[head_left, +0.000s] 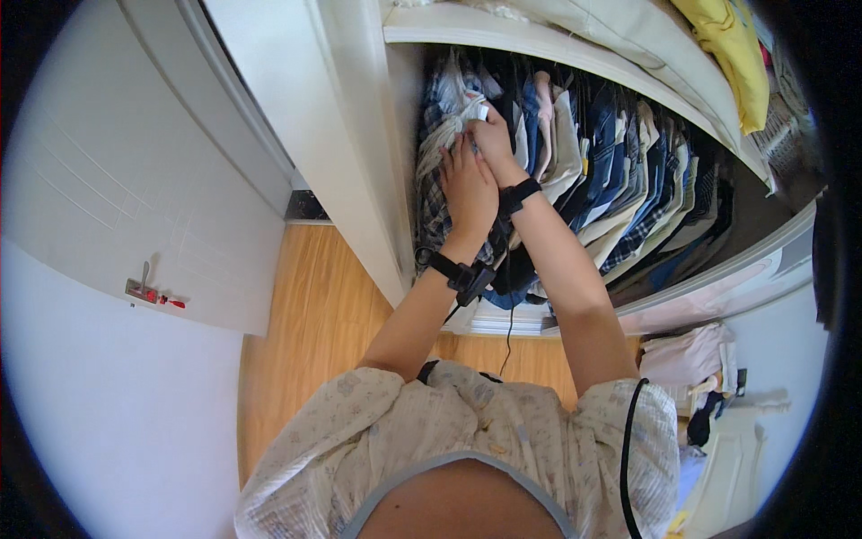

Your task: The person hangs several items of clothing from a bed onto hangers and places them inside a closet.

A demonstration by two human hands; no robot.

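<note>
Inside the wardrobe, a checked grey-and-white garment hangs at the left end of a tightly packed row. My left hand lies on its front, fingers stretched upward against the cloth. Just above and to the right, my right hand has its fingers bent and pressed into the upper part of the same garment, by a small white patch. The fingertips of the right hand are partly hidden in the folds. Black bands with small devices circle both wrists.
Shirts and trousers on hangers fill the rail to the right. Above them, a white shelf carries folded bedding and a yellow cloth. A white door with a handle stands left, over a wooden floor. A thin black cable dangles below my wrists.
</note>
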